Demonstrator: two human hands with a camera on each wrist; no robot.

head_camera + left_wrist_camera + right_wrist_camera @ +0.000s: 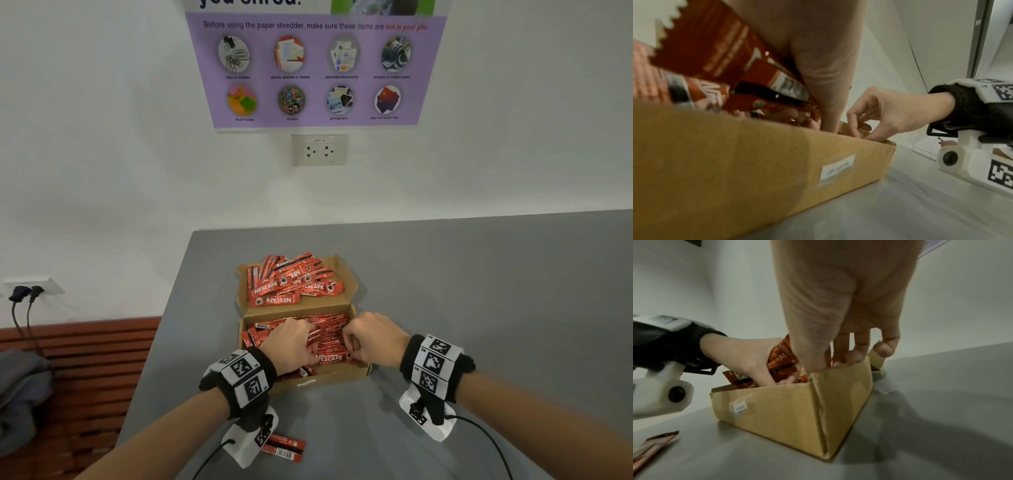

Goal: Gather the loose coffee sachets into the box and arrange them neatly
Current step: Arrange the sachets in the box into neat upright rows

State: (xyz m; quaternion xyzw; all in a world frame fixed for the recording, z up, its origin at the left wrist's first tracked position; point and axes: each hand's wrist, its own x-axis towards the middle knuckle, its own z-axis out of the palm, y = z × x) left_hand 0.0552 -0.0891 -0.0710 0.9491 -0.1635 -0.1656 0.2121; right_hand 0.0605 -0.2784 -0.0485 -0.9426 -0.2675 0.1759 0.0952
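Note:
A brown cardboard box (329, 377) stands open on the grey table (479, 308), packed with red coffee sachets (329, 334). Its lid flap (346, 270) lies flat behind and carries a loose heap of sachets (294, 286). Both hands are inside the box. My left hand (291, 342) digs in at the left and grips a bundle of sachets (781, 356) against its palm (748, 356). My right hand (371, 337) has its fingers (861, 352) curled down behind the box's right wall (846, 394), pinching sachets there. Two loose sachets (286, 448) lie on the table under my left wrist.
The table's left edge (154, 342) drops to a slatted wooden bench (96, 359) with grey cloth (20, 394) on it. On the white wall are a socket (319, 149), a purple poster (315, 68) and, low at the left, plugged-in cables (25, 294).

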